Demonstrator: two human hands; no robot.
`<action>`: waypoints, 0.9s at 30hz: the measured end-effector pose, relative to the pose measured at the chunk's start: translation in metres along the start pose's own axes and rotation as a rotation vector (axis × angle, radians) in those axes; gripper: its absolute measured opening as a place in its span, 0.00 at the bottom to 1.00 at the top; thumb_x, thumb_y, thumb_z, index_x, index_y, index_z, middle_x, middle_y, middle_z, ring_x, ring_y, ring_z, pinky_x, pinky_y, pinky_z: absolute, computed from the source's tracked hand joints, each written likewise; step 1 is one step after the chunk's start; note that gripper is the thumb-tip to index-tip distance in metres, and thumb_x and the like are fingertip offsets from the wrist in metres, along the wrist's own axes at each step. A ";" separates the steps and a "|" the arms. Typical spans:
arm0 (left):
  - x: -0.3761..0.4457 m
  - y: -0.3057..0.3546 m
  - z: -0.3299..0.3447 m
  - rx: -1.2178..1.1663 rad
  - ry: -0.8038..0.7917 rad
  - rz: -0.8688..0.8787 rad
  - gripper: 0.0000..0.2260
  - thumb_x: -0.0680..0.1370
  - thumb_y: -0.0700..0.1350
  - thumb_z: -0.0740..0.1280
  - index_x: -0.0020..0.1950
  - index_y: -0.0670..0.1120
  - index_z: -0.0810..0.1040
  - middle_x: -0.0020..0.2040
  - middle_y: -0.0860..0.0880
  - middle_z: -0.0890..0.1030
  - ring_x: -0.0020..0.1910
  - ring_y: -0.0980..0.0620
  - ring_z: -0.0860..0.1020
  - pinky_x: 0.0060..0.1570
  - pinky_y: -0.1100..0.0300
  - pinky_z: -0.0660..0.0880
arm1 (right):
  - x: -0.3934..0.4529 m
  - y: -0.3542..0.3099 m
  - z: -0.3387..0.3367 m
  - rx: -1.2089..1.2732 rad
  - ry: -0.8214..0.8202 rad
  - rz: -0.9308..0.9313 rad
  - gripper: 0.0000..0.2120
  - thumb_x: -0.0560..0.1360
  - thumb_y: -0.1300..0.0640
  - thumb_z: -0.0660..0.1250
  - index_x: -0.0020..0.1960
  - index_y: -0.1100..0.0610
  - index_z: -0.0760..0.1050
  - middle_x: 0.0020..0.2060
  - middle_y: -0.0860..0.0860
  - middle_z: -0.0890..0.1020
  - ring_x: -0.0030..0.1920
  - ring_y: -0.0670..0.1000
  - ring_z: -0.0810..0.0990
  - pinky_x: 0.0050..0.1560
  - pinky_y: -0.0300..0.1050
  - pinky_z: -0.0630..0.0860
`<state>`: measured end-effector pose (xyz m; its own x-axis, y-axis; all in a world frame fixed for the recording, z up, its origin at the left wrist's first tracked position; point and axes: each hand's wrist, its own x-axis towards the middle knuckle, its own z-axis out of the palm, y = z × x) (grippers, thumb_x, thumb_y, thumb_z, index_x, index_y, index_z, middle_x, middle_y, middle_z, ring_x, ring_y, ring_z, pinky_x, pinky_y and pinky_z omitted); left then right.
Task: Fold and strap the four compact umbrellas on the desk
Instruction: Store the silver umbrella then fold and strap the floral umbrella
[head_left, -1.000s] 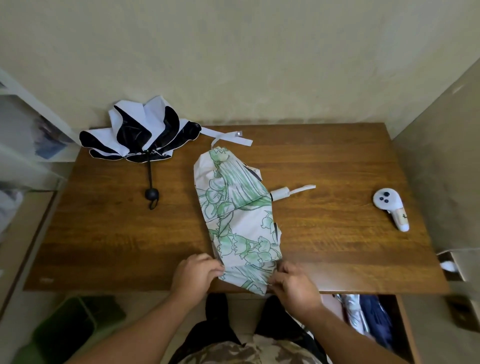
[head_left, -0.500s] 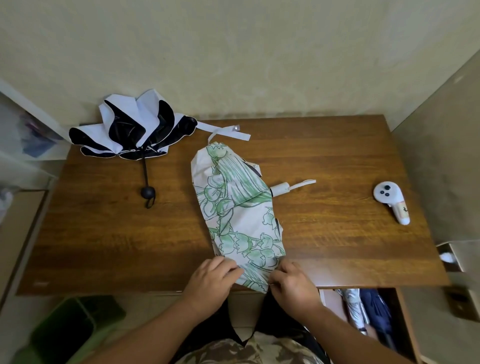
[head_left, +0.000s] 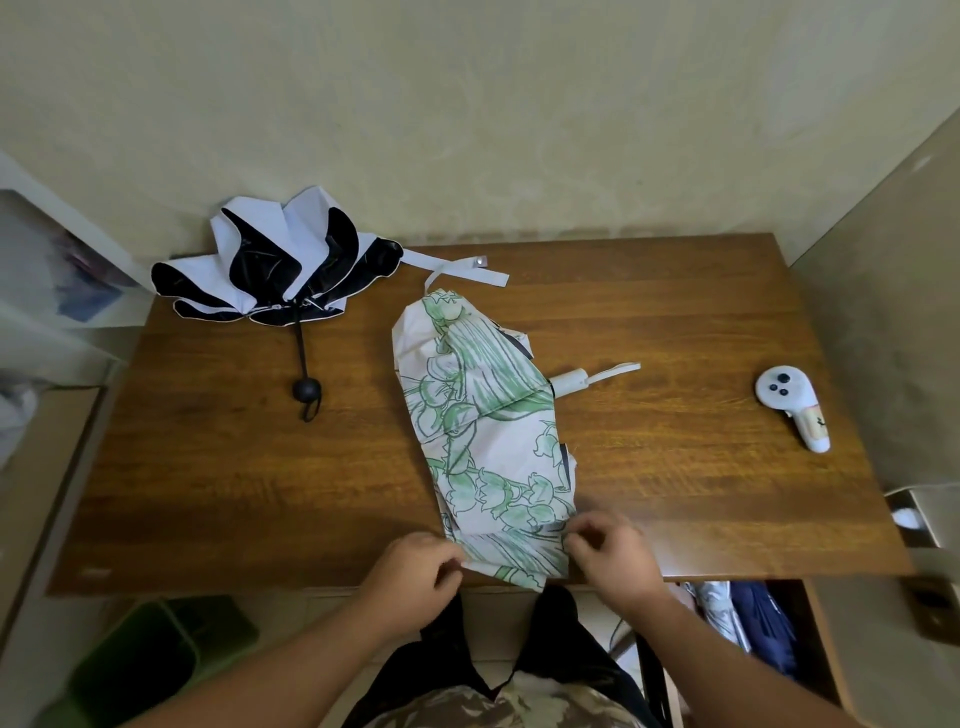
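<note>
A white umbrella with green flower print (head_left: 483, 431) lies flattened along the middle of the wooden desk (head_left: 208, 467), its white handle (head_left: 571, 382) sticking out to the right. My left hand (head_left: 418, 569) pinches the canopy's near left edge at the desk's front. My right hand (head_left: 610, 553) pinches the near right edge. A black and white umbrella (head_left: 280, 273) lies loosely spread at the back left, its black handle (head_left: 307, 389) pointing toward me and its white strap (head_left: 457, 267) trailing right.
A white controller (head_left: 789, 405) lies at the desk's right side. Below the desk's front right, more umbrellas (head_left: 748, 623) sit in an open compartment. A green bin (head_left: 145, 660) stands on the floor at the left. The wall runs behind the desk.
Both hands stayed at the canopy's near end; my left hand shifted right along the edge, then back a little. The flowered canopy looks slightly flatter and narrower.
</note>
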<state>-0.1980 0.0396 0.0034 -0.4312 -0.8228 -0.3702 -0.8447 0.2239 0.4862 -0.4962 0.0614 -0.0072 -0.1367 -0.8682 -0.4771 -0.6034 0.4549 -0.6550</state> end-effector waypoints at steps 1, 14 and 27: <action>0.006 0.010 -0.008 -0.180 0.018 -0.182 0.07 0.80 0.51 0.68 0.56 0.54 0.82 0.52 0.58 0.84 0.53 0.56 0.82 0.54 0.58 0.78 | 0.004 -0.007 -0.003 0.135 0.060 0.070 0.02 0.76 0.53 0.73 0.48 0.46 0.83 0.47 0.44 0.83 0.49 0.47 0.83 0.53 0.44 0.79; 0.040 0.047 -0.020 -1.309 0.141 -0.940 0.08 0.83 0.51 0.70 0.57 0.48 0.81 0.53 0.47 0.85 0.47 0.51 0.83 0.39 0.60 0.76 | 0.029 -0.056 -0.010 0.596 0.086 0.362 0.07 0.75 0.64 0.76 0.49 0.58 0.78 0.44 0.53 0.83 0.40 0.50 0.80 0.37 0.41 0.75; 0.019 0.045 -0.008 -1.073 0.174 -0.825 0.07 0.79 0.45 0.75 0.53 0.51 0.79 0.45 0.48 0.85 0.39 0.52 0.81 0.40 0.59 0.78 | 0.016 -0.041 -0.011 0.651 0.049 0.357 0.17 0.71 0.73 0.77 0.53 0.60 0.75 0.41 0.57 0.81 0.38 0.53 0.82 0.43 0.50 0.82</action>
<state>-0.2420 0.0297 0.0247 0.1867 -0.5912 -0.7846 -0.1414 -0.8065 0.5740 -0.4818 0.0271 0.0186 -0.2818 -0.6461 -0.7093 0.0702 0.7234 -0.6868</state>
